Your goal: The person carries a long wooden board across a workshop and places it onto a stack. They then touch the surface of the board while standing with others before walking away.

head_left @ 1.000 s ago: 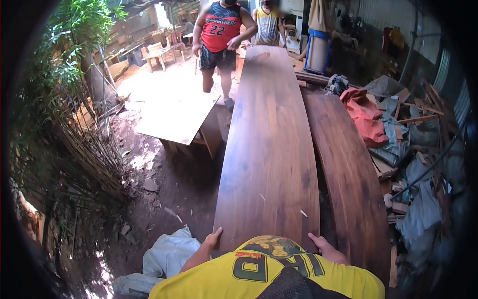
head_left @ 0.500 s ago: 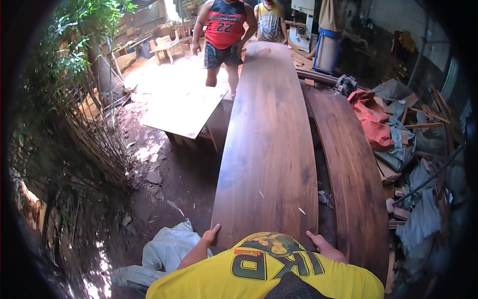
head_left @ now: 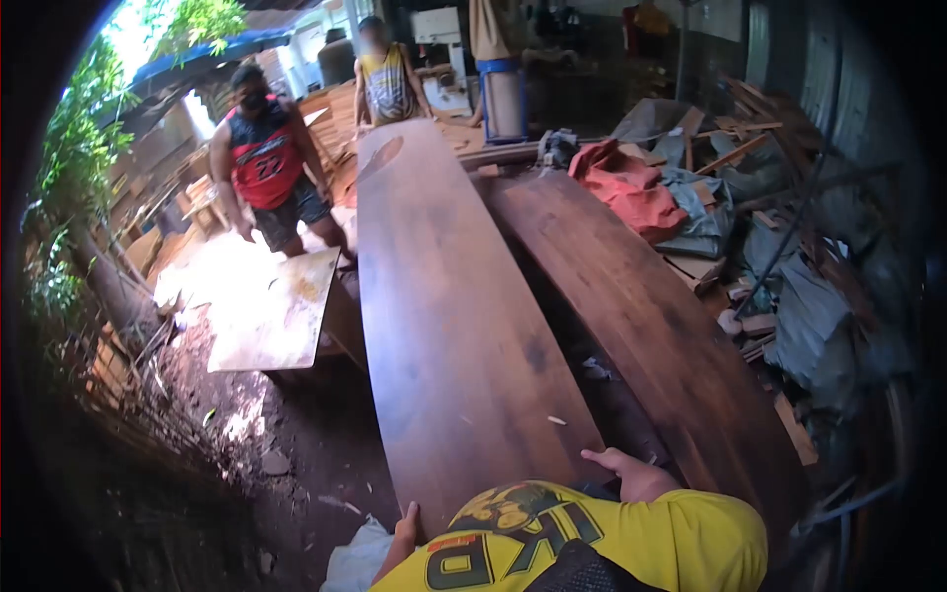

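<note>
A long, wide brown wooden board (head_left: pixel 444 326) stretches away from my body, with a dark oval patch near its far end and a small pale chip on its near part. My left hand (head_left: pixel 406 523) grips the near left corner, thumb up along the edge. At the near right corner, my right hand (head_left: pixel 626 468) holds the board with its thumb on top. The fingers of both hands are hidden beneath or behind the board. To the right lies a second, darker wooden board (head_left: pixel 641 296), apart from my hands.
A person in a yellow and grey tank top (head_left: pixel 387 84) stands at the board's far end. Another person in a red jersey (head_left: pixel 266 163) stands by a low table (head_left: pixel 271 316) on the left. Red cloth (head_left: pixel 626 187), sacks and scrap wood (head_left: pixel 750 148) pile up at right. Bamboo grows left.
My view has turned right and tilted. The held board now slants toward the upper left, and its gap to the second board looks wider. The person in red stands farther from the board.
</note>
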Demonstrator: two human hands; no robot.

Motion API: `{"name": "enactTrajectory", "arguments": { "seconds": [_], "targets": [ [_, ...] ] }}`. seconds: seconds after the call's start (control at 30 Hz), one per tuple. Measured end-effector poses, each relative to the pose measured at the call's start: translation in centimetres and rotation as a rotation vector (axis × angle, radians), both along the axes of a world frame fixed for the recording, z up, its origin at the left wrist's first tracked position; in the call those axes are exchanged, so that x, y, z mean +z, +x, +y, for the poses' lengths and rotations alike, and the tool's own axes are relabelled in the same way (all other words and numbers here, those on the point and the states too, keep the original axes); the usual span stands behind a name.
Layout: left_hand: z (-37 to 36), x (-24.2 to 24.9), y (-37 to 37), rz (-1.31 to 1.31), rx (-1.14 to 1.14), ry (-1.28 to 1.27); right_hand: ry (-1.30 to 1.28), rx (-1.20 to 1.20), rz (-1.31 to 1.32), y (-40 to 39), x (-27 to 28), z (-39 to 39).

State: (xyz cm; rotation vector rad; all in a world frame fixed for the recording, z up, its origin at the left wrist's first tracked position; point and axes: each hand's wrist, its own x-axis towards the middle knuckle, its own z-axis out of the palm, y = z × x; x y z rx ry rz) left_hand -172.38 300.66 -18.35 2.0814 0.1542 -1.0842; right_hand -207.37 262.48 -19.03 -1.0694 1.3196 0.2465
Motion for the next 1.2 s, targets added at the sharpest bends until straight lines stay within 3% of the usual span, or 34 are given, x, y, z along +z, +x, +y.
{"name": "enactTrajectory", "arguments": {
  "seconds": [0.07,0.13,0.17,0.27,0.33,0.53,1.2],
  "targets": [
    [-1.0,-2.1,1.7,-0.016,-0.005,-0.036,-0.242,0.126,0.172,0.9,0.8,0.0],
    [0.3,-1.8,1.1,-0.043,-0.005,-0.080,-0.246,0.124,0.187,0.6,-1.2,-0.1],
    [-0.6,2.5,-0.4,-0.027,0.001,-0.153,-0.188,0.083,0.143,0.7,-0.8,-0.1],
    [0.0,-2.1,1.4,-0.007,-0.016,-0.012,-0.079,0.034,0.082,0.1,-2.9,-0.7],
    [-0.4,-0.8,1.1,-0.042,-0.078,-0.025,-0.099,-0.030,0.068,-0.2,-3.7,-0.9],
    [0.6,-7.8,2.1,0.033,-0.004,-0.185,-0.086,-0.061,-0.002,-0.9,-4.4,-1.6],
    [0.1,-5.2,-0.5,0.079,0.123,-0.139,-0.095,-0.038,-0.021,-0.1,-3.9,-3.3]
  ]
}}
